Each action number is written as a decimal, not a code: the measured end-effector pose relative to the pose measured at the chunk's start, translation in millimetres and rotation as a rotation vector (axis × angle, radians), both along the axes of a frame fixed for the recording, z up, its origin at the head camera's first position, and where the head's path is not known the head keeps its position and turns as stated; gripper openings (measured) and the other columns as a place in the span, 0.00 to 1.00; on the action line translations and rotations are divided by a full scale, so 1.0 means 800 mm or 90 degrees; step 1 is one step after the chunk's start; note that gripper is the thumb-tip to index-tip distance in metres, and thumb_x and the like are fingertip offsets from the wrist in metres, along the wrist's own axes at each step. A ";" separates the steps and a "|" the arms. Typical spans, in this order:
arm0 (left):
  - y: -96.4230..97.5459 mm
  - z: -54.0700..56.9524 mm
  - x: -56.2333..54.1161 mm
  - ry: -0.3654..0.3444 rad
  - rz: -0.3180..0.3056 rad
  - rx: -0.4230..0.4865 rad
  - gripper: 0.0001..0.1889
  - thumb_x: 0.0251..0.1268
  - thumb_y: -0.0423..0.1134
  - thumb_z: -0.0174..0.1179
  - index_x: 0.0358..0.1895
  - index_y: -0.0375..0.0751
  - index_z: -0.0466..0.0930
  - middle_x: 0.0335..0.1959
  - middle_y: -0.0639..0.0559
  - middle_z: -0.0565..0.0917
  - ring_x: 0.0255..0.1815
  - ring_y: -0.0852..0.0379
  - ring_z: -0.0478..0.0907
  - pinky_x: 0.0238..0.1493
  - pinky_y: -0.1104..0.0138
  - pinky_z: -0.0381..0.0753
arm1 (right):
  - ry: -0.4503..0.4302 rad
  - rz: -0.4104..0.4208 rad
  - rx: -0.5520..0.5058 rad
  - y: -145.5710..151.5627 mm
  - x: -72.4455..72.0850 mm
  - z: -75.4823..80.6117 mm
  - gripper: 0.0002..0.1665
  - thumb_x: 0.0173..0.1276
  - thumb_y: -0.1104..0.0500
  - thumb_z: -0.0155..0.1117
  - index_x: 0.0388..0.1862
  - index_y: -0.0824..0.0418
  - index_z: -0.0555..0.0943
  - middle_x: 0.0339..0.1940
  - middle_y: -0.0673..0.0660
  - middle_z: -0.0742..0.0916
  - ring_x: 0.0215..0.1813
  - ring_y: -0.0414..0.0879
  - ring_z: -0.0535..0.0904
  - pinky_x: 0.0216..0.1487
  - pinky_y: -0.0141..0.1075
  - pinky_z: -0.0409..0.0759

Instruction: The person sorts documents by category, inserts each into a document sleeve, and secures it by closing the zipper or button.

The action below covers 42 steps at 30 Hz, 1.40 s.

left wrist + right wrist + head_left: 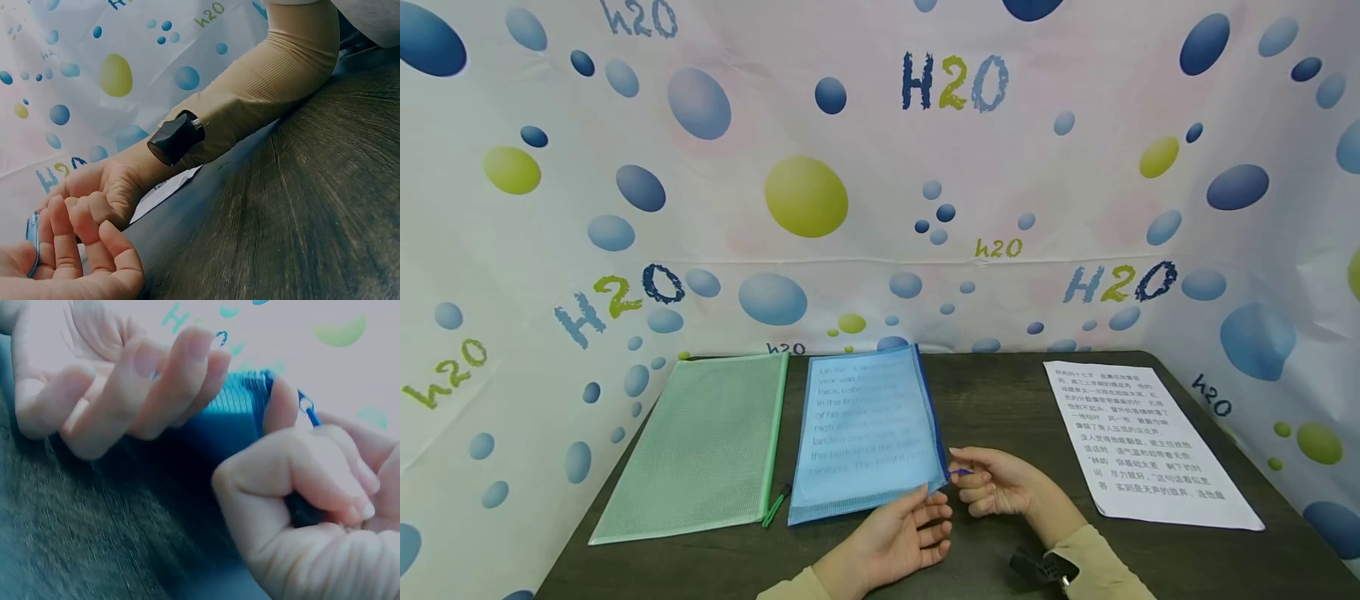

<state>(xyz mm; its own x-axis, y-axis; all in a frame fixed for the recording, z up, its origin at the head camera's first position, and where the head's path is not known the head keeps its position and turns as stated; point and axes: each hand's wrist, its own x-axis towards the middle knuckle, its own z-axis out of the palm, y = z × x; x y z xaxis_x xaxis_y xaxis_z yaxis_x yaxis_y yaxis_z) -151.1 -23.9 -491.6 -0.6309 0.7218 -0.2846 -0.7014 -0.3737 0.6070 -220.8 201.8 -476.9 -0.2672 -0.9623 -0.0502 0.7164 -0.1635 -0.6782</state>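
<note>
- Left hand (897,535): fingers pinch the blue pouch (867,427) by its near edge.
- Right hand (1006,485): fingers pinch its zip pull (961,472).
- Green pouch (703,446) left, paper (1150,446) right.

A green mesh pouch (700,450) and a printed sheet (1142,442) lie on the dark table (1000,396).

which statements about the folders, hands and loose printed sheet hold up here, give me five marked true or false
1. The green folder lies left of the blue folder. True.
2. The loose printed sheet lies between the folders. False: it lies to the right of both.
3. The left hand holds the blue folder's near right corner. True.
4. The right hand rests on the green folder. False: it pinches the blue zip pull.
5. Printed text shows through the blue folder. True.
</note>
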 end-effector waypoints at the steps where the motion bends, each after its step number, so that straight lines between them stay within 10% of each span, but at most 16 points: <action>1: 0.000 -0.001 0.000 -0.002 0.003 0.001 0.14 0.76 0.53 0.46 0.46 0.50 0.75 0.43 0.59 0.79 0.46 0.62 0.75 0.52 0.67 0.75 | -0.011 0.007 -0.010 -0.001 -0.001 0.001 0.26 0.82 0.47 0.21 0.29 0.51 0.65 0.16 0.44 0.53 0.17 0.34 0.46 0.26 0.26 0.50; 16: 0.003 -0.004 -0.003 0.037 0.079 -0.051 0.18 0.76 0.49 0.48 0.57 0.41 0.74 0.47 0.54 0.80 0.44 0.63 0.76 0.49 0.68 0.78 | -0.068 -0.008 0.001 -0.005 0.002 0.002 0.23 0.81 0.47 0.29 0.32 0.53 0.69 0.16 0.44 0.51 0.17 0.33 0.44 0.24 0.23 0.48; 42: 0.007 -0.010 0.002 0.052 0.126 -0.093 0.17 0.75 0.48 0.49 0.54 0.39 0.77 0.44 0.54 0.82 0.41 0.63 0.76 0.44 0.68 0.79 | -0.330 -0.153 -0.064 -0.009 0.038 0.009 0.18 0.80 0.50 0.36 0.49 0.64 0.64 0.21 0.42 0.56 0.23 0.32 0.48 0.30 0.21 0.47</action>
